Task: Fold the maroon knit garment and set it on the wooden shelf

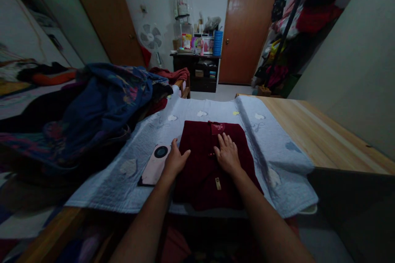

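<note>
A dark red garment [197,181], folded into a near square, lies flat on a pale blue quilted cloth [210,107]. It has a small tan label near its lower middle and a lighter red patch at its top edge. My right hand [227,154] rests flat on the garment, fingers stretched toward the patch. At the garment's left edge is my left hand [176,160], thumb apart from the fingers, nothing in it. Just left of that hand lies a pale pink phone [153,168] with a round dark camera ring, partly behind my forearm.
A heap of crumpled clothes [98,107] lies to the left. On the right stands a wooden-topped surface [296,131]. Farther back are a white fan [151,36], a dark shelf [195,74] with assorted items, a brown door [242,24], and hanging bags [317,8].
</note>
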The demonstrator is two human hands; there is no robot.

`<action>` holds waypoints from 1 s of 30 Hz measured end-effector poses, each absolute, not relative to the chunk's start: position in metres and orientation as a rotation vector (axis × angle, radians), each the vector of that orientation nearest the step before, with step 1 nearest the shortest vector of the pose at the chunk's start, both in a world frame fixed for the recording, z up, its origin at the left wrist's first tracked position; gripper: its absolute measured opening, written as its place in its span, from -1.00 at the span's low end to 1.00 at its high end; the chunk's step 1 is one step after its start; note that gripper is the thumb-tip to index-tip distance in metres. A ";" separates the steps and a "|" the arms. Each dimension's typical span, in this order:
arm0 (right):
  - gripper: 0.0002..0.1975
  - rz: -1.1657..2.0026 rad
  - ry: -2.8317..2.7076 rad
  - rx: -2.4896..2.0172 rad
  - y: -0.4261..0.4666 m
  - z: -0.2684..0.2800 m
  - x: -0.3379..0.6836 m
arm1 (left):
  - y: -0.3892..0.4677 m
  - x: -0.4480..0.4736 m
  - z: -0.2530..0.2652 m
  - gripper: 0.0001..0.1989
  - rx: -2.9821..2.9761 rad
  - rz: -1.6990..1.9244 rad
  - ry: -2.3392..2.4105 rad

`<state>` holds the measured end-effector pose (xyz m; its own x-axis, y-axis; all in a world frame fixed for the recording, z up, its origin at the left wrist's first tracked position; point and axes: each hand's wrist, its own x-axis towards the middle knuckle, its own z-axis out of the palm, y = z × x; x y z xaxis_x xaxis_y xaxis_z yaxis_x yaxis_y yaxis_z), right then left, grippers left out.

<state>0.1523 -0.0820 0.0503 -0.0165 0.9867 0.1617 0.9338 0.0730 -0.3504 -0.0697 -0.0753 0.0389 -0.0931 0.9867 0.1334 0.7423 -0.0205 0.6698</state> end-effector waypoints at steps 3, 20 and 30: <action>-0.30 0.218 -2.006 -1.908 -0.082 0.049 0.152 | -0.080 -0.066 0.044 -0.43 1.771 0.832 1.866; -0.25 0.202 -2.037 -1.938 -0.086 0.052 0.149 | -0.095 -0.019 0.062 -0.91 2.172 0.761 1.572; -0.24 0.168 -2.045 -1.984 -0.085 0.051 0.147 | -0.085 -0.016 0.055 -0.92 2.202 0.576 1.679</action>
